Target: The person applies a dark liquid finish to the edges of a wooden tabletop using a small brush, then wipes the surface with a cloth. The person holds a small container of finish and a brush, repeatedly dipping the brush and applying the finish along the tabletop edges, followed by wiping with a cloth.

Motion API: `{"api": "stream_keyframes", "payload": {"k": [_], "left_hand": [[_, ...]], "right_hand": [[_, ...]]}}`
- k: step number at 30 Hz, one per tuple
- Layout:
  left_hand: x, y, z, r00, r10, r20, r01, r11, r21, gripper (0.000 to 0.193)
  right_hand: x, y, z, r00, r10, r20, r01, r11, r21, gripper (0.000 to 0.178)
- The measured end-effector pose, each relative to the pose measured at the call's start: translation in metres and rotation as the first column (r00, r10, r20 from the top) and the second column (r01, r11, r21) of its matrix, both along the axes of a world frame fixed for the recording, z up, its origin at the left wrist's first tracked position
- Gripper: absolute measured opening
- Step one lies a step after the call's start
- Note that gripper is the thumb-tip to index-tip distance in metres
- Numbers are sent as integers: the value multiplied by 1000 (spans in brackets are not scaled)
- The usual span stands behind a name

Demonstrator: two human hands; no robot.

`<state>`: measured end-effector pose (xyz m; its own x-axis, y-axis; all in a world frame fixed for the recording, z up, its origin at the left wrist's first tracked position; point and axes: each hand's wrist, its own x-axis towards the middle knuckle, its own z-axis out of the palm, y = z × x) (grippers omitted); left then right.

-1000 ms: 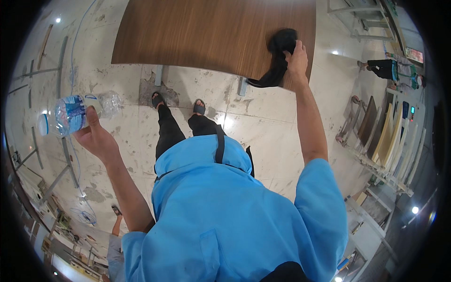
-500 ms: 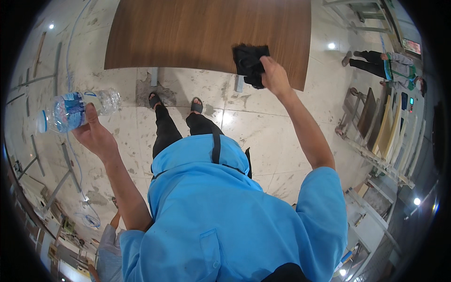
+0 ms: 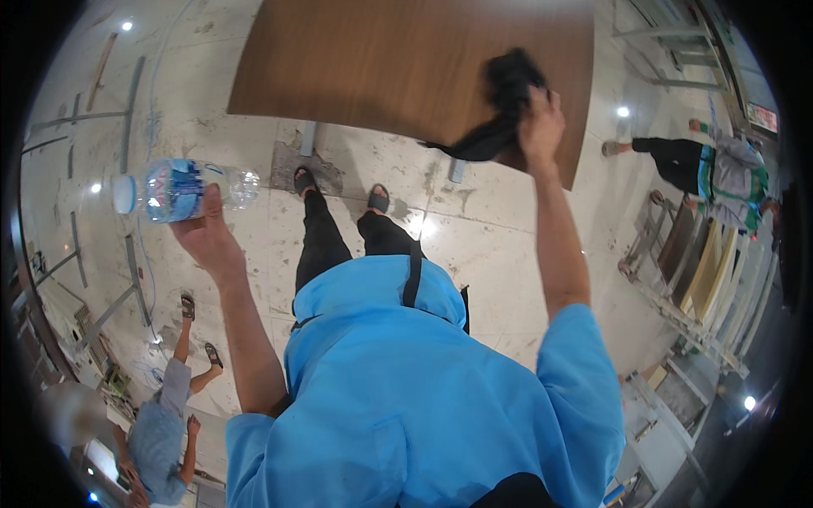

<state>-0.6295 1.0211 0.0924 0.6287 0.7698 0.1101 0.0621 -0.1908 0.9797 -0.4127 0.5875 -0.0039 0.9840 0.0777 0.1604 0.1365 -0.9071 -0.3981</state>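
Observation:
A clear plastic bottle with a blue and white label lies sideways in my left hand, its pale cap pointing left. My fingers are wrapped round its underside and the thumb rests over the front. On the right, my right hand grips a black cloth over the brown wood-grain panel. Blurred by motion, the cloth bunches up ahead of the fingers, while a loose tail trails left across the panel's near edge.
Metal legs show under the panel's near edge. At the right stands a rack holding several boards. One person is at the lower left, another at the far right. Metal frames and a thin hose lie on the left floor.
My right hand has moved forward and right with the cloth, whose tail now stretches out. The bottle has shifted slightly right in view. The person at lower left has come further into view.

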Motion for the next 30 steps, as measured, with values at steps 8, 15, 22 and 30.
{"api": "stream_keyframes", "payload": {"k": [8,15,22,30], "left_hand": [[-2,14,-12,977,-203,-57,200,978,-59,64],[21,17,-7,886,-441,-143,436,897,-69,61],[65,35,13,726,-532,-436,661,716,227,68],[103,40,25,661,-537,-525,750,492,442,66]], "right_hand": [[8,166,-37,766,591,252,-567,806,-167,49],[86,95,-28,839,396,372,-324,914,-243,37],[17,126,-30,998,51,-47,-47,995,83,45],[29,132,-15,987,-50,-153,93,953,288,41]]}}
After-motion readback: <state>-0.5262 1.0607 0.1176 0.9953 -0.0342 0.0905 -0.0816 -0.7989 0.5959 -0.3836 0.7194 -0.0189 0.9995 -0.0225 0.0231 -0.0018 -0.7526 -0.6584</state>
